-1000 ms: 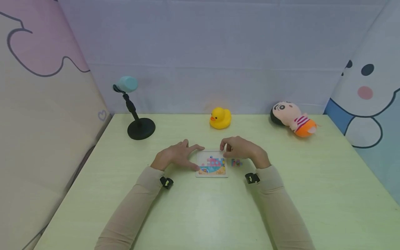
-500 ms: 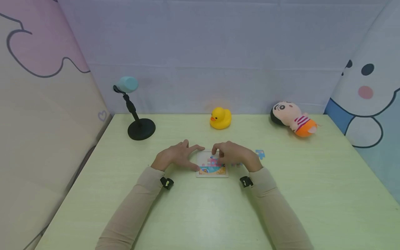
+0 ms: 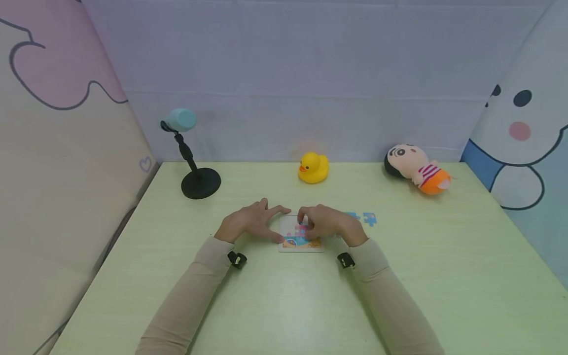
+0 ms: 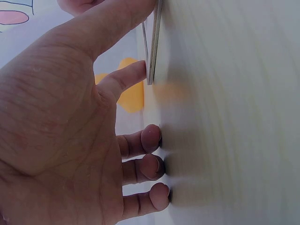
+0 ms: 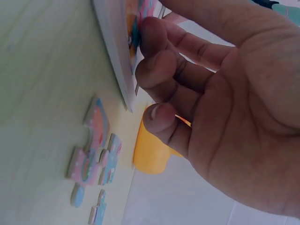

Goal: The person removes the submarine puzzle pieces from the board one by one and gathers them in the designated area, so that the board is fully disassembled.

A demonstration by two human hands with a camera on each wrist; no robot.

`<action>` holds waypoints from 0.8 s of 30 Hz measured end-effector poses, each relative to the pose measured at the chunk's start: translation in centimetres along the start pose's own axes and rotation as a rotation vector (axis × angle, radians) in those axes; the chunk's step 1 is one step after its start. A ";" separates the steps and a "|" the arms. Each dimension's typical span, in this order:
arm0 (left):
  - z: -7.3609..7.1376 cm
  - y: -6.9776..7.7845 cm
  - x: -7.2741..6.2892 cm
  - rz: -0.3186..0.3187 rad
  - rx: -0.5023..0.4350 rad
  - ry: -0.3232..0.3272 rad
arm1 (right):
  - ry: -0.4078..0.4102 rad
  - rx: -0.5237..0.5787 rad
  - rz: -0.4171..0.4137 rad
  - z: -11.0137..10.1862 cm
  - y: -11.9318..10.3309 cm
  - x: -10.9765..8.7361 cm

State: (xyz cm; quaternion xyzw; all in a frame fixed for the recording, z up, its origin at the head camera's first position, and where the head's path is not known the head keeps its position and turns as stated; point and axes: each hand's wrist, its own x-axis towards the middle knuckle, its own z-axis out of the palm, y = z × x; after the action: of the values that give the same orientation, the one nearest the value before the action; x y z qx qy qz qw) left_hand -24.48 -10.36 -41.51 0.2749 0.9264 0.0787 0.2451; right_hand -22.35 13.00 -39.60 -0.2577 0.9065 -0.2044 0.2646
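Observation:
A jigsaw board (image 3: 288, 224) lies flat on the table in the head view, its lower part filled with a pink and blue sea picture. My left hand (image 3: 250, 221) rests at its left side, thumb and index finger spread against the edge. In the left wrist view the other fingers of this left hand (image 4: 70, 112) hang beside the board. My right hand (image 3: 326, 222) is over the board's right half, thumb and index finger curled about a jigsaw piece (image 3: 300, 223) in the picture. Their tips are out of sight in the right wrist view.
Loose jigsaw pieces (image 3: 370, 219) lie right of the board; several pieces (image 5: 86, 164) show in the right wrist view. Behind stand a yellow rubber duck (image 3: 313, 168) and a black stand (image 3: 200, 183) with a light-blue top. A doll (image 3: 417, 170) lies at the back right.
My right hand has moved left and slightly nearer over the board, uncovering loose pieces behind its wrist. The left hand stays at the board's left edge.

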 end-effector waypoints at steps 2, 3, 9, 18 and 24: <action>0.0 0.0 0.0 0.000 0.001 0.000 | 0.003 -0.001 -0.002 0.0 -0.1 0.0; 0.0 0.0 0.0 -0.001 0.001 0.000 | 0.004 -0.001 0.000 0.1 -0.1 0.0; -0.1 0.1 -0.1 -0.007 0.002 -0.002 | 0.009 -0.013 0.023 0.2 -0.2 0.1; 0.0 0.1 0.1 -0.018 0.004 -0.010 | 0.016 -0.017 0.014 0.3 -0.2 0.1; 0.1 0.0 0.2 -0.019 0.003 -0.010 | 0.015 -0.014 0.010 0.3 -0.2 0.1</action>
State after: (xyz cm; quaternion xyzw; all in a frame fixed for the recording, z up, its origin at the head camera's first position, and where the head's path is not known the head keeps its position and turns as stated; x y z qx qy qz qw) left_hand -24.55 -10.21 -41.66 0.2670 0.9278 0.0737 0.2500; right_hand -22.21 12.72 -39.77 -0.2537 0.9112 -0.1987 0.2568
